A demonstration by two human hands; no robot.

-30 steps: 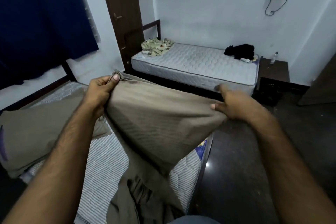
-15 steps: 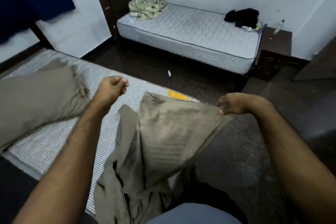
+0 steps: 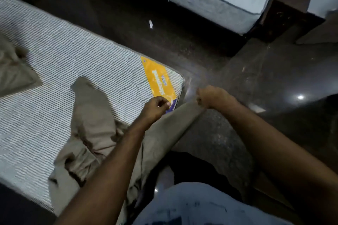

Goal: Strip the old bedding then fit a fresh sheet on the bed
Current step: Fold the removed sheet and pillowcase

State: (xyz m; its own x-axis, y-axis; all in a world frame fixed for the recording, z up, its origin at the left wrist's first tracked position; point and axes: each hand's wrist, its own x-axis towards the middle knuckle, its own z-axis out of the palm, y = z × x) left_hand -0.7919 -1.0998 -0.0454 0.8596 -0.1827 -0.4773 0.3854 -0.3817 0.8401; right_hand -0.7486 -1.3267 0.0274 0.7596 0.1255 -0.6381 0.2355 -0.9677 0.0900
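Hands are hovering near the striped mattress's [image 3: 60,64] right corner: the right hand [image 3: 210,97] is pinching the khaki sheet's [image 3: 91,115] edge, while the left hand [image 3: 155,107] is curling, its grip unclear. Sheet is lying crumpled across the mattress's near side.

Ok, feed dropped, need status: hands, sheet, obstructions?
Left hand curled, apparently empty. Right hand gripping tan sheet at mattress corner. No obstruction seen.

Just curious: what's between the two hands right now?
In the head view, a taut edge of the tan sheet spans from the left hand to the right hand, over the mattress corner.
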